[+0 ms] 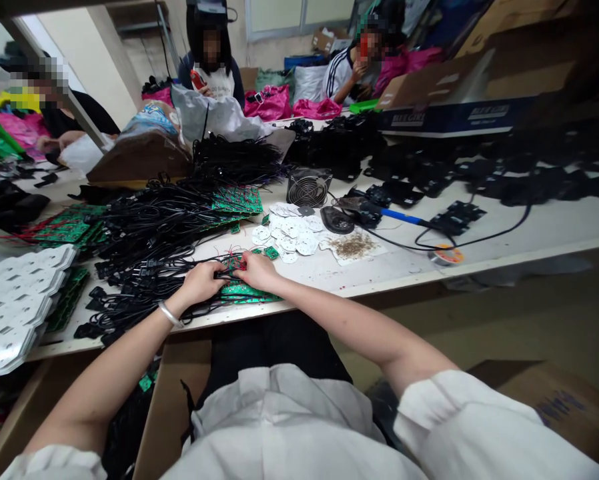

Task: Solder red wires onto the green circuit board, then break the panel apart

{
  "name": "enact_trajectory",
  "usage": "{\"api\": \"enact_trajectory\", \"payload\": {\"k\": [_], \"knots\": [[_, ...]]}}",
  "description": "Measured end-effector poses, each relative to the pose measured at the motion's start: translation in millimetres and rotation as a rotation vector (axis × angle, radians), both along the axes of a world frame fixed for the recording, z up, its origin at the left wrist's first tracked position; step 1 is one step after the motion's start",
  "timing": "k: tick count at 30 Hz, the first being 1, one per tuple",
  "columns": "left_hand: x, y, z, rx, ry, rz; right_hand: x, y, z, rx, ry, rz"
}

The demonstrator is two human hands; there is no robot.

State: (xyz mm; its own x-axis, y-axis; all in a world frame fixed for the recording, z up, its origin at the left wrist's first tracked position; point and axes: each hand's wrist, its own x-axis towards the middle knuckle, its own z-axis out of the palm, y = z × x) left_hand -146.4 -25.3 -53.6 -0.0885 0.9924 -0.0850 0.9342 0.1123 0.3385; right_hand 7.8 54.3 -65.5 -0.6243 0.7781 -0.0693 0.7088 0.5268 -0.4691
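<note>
Both of my hands rest at the near edge of a white worktable (504,240). My left hand (199,281), with a silver bangle on its wrist, is curled over a bundle of black cables (144,267). My right hand (256,270) is closed on a small green circuit board (244,291) with red and black wires, lying on other green boards. The fingertips of the two hands nearly meet over the board.
White round board panels (289,230), a small fan (308,188), a blue-handled soldering iron (399,216) and a solder spool (447,255) lie beyond my hands. White panel sheets (14,300) are stacked left. Three other people sit across the table, among bags and cardboard boxes.
</note>
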Motion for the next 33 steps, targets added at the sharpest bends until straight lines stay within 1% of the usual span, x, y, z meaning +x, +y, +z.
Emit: {"api": "enact_trajectory", "payload": {"k": [4, 6, 8, 10, 11, 12, 13, 14, 15, 17, 18, 20, 23, 25, 28, 33], "knots": [[1.9, 2.5, -1.0, 0.006, 0.041, 0.026, -7.1, -4.9, 0.0, 0.006, 0.036, 0.012], [0.9, 3.8, 0.7, -0.003, 0.054, 0.009, -7.9, -2.9, 4.0, -0.01, 0.051, 0.029], [-0.6, 2.3, 5.3, -0.019, 0.055, -0.028, 0.2, 2.9, 11.4, -0.047, 0.065, 0.064], [-1.7, -4.6, 11.6, 0.009, 0.082, -0.07, 20.8, 10.4, 20.5, -0.082, 0.096, 0.104], [-1.8, -10.2, 14.4, 0.061, 0.118, -0.089, 35.4, 13.6, 24.6, -0.081, 0.13, 0.105], [-1.4, -16.7, 16.3, 0.135, 0.164, -0.11, 51.5, 16.0, 27.9, -0.063, 0.171, 0.086], [-0.5, -23.6, 17.1, 0.217, 0.213, -0.144, 68.1, 17.0, 29.9, -0.029, 0.222, 0.03], [0.8, -30.2, 16.5, 0.289, 0.259, -0.197, 83.5, 16.4, 30.5, -0.008, 0.214, -0.047], [2.4, -35.8, 14.4, 0.336, 0.295, -0.264, 96.6, 14.4, 29.7, -0.034, 0.145, -0.096], [6.1, -42.3, 7.1, 0.35, 0.349, -0.397, 112.2, 6.6, 24.3, -0.138, -0.035, -0.107], [8.0, -43.0, 2.8, 0.339, 0.38, -0.444, 114.3, 1.9, 20.6, -0.183, -0.097, -0.085], [11.0, -40.6, -5.2, 0.326, 0.445, -0.475, 109.8, -6.2, 13.3, -0.202, -0.12, -0.064], [13.0, -34.9, -12.1, 0.356, 0.481, -0.485, 96.0, -9.8, 7.7, -0.195, -0.102, -0.116], [12.7, -33.6, -14.0, 0.377, 0.471, -0.492, 90.7, -6.7, 8.2, -0.218, -0.118, -0.117], [11.8, -35.0, -15.9, 0.389, 0.46, -0.495, 89.6, 0.3, 11.2, -0.247, -0.139, -0.079], [14.4, -36.0, -18.6, 0.435, 0.527, -0.513, 84.8, 3.6, 10.9, -0.263, -0.167, -0.063]]}}
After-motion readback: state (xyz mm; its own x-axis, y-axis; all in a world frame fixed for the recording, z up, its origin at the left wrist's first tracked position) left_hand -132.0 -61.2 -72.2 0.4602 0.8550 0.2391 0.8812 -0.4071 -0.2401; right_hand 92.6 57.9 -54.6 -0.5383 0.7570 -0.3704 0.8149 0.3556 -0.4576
